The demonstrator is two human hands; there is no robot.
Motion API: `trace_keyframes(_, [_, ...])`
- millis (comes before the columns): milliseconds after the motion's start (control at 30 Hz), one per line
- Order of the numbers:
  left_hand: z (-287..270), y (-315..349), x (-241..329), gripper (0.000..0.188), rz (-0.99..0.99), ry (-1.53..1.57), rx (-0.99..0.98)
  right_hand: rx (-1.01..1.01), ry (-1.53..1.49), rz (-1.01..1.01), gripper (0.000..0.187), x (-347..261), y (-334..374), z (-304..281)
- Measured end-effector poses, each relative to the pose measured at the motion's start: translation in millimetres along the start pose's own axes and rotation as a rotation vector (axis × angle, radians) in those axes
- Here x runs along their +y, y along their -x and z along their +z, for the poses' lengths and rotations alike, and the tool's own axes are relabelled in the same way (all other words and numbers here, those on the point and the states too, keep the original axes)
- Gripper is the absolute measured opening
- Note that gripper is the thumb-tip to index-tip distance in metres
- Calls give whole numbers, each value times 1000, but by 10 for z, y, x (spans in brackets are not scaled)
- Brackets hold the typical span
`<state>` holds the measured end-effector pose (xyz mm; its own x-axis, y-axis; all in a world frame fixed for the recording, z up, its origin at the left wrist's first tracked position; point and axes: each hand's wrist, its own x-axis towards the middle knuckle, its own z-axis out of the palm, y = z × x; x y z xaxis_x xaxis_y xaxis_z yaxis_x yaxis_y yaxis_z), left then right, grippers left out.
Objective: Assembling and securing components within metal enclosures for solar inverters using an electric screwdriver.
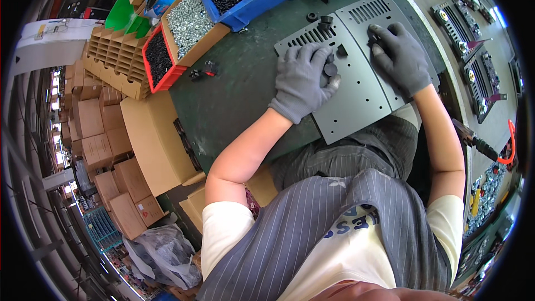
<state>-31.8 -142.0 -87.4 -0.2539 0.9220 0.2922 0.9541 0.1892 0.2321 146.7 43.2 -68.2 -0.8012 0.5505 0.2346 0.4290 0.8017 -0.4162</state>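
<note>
Two grey sheet-metal panels with slots and holes lie side by side on the green table, a left panel (356, 97) and a right panel (402, 18). My gloved left hand (304, 81) rests on the left panel, its fingers curled around several small black round plugs (330, 70) that show between fingers and thumb. Another black plug (342, 50) sits on the panel beside those fingers. More black plugs (325, 20) lie near the slots. My gloved right hand (404, 58) is over the right panel, fingers bent and tips against its surface; whatever they pinch is too small to name.
Blue bins (242, 14) of dark screws stand at the far edge, beside a cardboard box of silver screws (189, 19) and a red bin (173, 75). A small black-and-red tool (209, 68) lies on the green table (223, 106). A power driver (476, 142) is at right.
</note>
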Motion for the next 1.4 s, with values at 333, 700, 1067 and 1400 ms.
trace_keyframes(333, [-204,-112,-488,59,-97,457,251,23,-451,19,37,53,-171,82])
trace_keyframes(700, [47,-923,-833,38,-72,220,-168,-230,-948,305,30,277,-843,118])
trace_keyframes(1067, [-6,-1106,-745,33,-95,89,-310,-294,204,118,35,-276,-1452,447])
trace_keyframes(1400, [-443,-1666,-565,38,-82,537,190,-89,-822,166,44,44,-1729,-131])
